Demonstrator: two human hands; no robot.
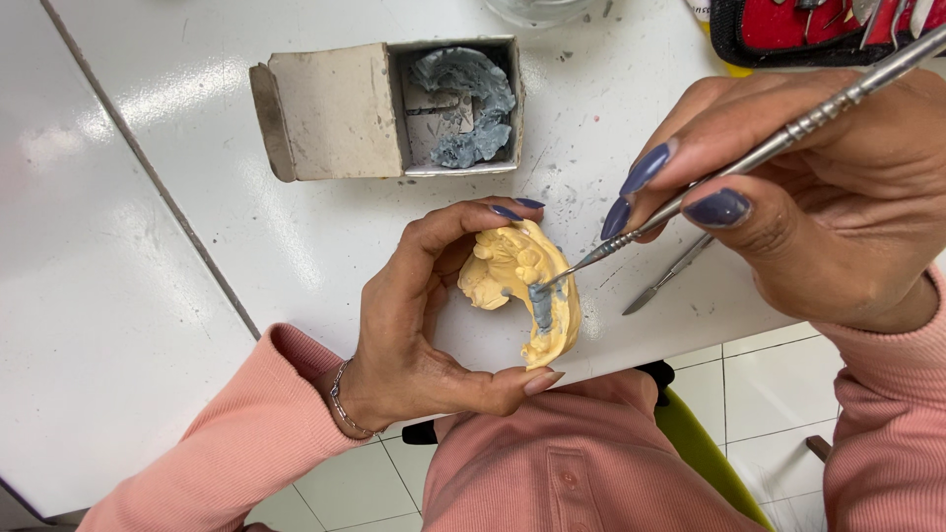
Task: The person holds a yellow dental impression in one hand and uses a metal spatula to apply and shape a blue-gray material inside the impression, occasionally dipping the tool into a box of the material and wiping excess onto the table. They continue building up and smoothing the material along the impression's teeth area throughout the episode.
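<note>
box (340, 113) behind cast (522, 286), on table (118, 276)

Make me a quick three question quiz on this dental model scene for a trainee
1. True or false: the left hand holds the yellow dental cast.
2. The metal carving tool in the right hand has its tip on: A) grey wax strip B) cardboard box C) table?
3. What lies in the open box?

Key: 1 true. 2 A. 3 a grey arch-shaped piece.

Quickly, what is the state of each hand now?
Left hand: closed on the yellow cast.
Right hand: closed on the metal tool.
</note>
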